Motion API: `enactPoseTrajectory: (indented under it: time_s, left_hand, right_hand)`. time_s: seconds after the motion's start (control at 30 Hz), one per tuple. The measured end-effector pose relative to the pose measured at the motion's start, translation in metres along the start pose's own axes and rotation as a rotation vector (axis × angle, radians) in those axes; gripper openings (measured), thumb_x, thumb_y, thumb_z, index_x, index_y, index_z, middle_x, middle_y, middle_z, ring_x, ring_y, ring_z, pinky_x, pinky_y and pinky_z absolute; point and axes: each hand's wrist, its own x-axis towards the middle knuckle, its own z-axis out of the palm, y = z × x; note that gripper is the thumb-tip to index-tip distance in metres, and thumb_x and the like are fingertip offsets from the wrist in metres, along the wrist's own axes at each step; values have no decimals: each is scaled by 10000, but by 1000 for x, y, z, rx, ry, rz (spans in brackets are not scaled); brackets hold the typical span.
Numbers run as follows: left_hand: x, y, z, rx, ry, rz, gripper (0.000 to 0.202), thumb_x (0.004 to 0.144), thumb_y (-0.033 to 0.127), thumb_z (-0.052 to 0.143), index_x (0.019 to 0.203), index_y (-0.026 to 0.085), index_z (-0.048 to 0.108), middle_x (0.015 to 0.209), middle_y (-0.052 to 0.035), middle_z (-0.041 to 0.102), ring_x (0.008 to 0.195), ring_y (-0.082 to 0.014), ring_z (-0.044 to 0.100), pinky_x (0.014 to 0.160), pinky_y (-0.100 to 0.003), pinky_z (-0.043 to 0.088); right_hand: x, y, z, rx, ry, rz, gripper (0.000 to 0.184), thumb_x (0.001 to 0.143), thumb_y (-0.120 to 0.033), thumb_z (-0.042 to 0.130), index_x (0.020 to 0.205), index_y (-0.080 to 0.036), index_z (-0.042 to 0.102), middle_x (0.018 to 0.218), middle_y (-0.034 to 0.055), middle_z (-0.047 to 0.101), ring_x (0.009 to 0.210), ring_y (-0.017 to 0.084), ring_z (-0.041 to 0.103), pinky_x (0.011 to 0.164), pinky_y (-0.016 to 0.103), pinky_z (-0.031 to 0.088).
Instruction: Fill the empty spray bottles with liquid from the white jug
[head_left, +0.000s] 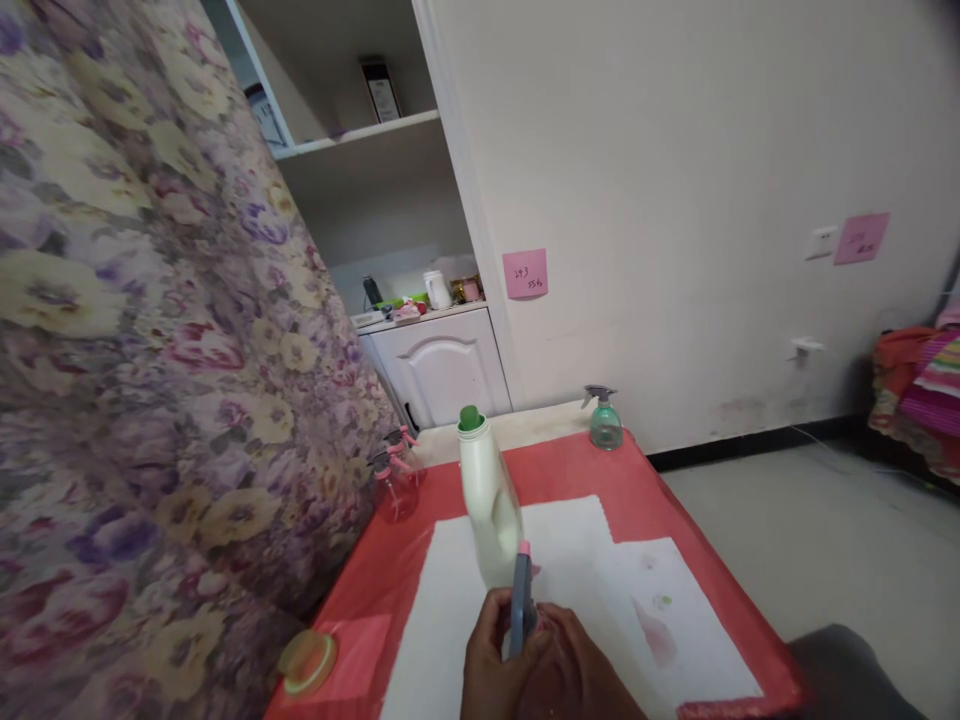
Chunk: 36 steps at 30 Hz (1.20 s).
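At the bottom middle, both my hands are closed around a spray bottle, whose grey spray head (520, 600) with a pink tip points upward. My left hand (487, 655) grips the head from the left. Fingers of my right hand (581, 655) wrap around just below it on the right. Most of the bottle's body is hidden by my hands. Right beyond them stands a tall pale-green jug (480, 490) with its green cap (470, 417) on top. White paper sheets (450, 600) lie under the jug, the right one marked with pinkish wet stains.
A green spray bottle (606, 425) stands at the table's far right corner. Clear spray bottles with pink parts (394, 485) are at the left edge, beside the flowered curtain (187, 400). A round, yellow-rimmed container (307, 662) sits at the near left of the red tablecloth (559, 460).
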Motion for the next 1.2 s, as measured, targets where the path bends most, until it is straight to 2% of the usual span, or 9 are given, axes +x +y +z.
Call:
enactPoseTrajectory:
  time_s: [0.1,0.17,0.27,0.37,0.43,0.6,0.77,0.9,1.2]
  left_hand:
    - [-2,6,-7,-43,-157,13,483,708,455,756,1110,208,651,1072,-78,709,1013,-266,629,953,-376,472]
    - [-4,9,-10,-71,-208,-8,440,742,454,729,1097,204,662,1132,-92,698,1057,-265,620,1008,-383,438]
    - [-6,8,-3,-75,-92,-35,361,727,463,741,956,192,678,988,-83,724,948,-254,646,918,-360,482]
    - [-5,1,8,-54,50,-9,342,679,474,776,833,193,653,832,-49,709,839,-234,643,789,-315,507]
    - [-4,-4,10,-59,58,-10,371,642,471,803,837,193,655,842,-52,712,845,-240,648,787,-313,513]
    - [-7,-11,-2,-149,-43,-18,498,692,486,763,1087,194,679,1074,-111,727,1033,-287,651,975,-395,471]
    - [-8,-16,6,-138,95,-3,387,675,488,772,909,190,690,949,-86,740,943,-285,664,890,-378,502]
    - [-8,-18,17,-148,185,4,391,648,490,786,875,194,671,902,-73,729,926,-280,659,858,-363,504]
    - [-6,-4,9,-108,227,15,340,627,450,810,789,204,641,798,-35,702,823,-236,657,788,-324,516]
  right_hand:
    - [1,1,0,22,-28,-23,643,692,-293,793,1251,-303,474,1349,108,583,1279,295,552,1084,484,434]
    - [2,0,1,39,-25,-28,571,739,-319,761,1241,-301,489,1361,113,576,1287,285,547,1100,481,417]
    - [2,-1,0,42,-2,-22,448,807,-390,687,1208,-278,523,1328,126,604,1270,285,563,1115,487,400]
    - [-1,-2,-1,-14,-7,2,476,802,-379,678,1238,-284,513,1337,108,604,1283,281,551,1133,474,389]
    - [-2,-2,-2,-26,-9,43,470,806,-362,663,1246,-305,509,1349,82,601,1300,274,537,1139,467,390]
    - [-2,-1,2,15,12,72,505,773,-386,691,1241,-322,511,1355,70,604,1310,301,527,1111,495,425]
    - [-1,-12,-2,-118,-39,13,589,751,-317,717,1292,-304,483,1376,84,584,1320,298,515,1124,479,410]
    - [0,-17,-6,-243,-24,7,494,833,-269,621,1304,-272,470,1365,108,588,1290,272,547,1111,457,431]
    - [0,-1,-1,-227,39,-20,487,794,-301,676,1250,-281,506,1251,91,654,1194,292,615,1040,446,504]
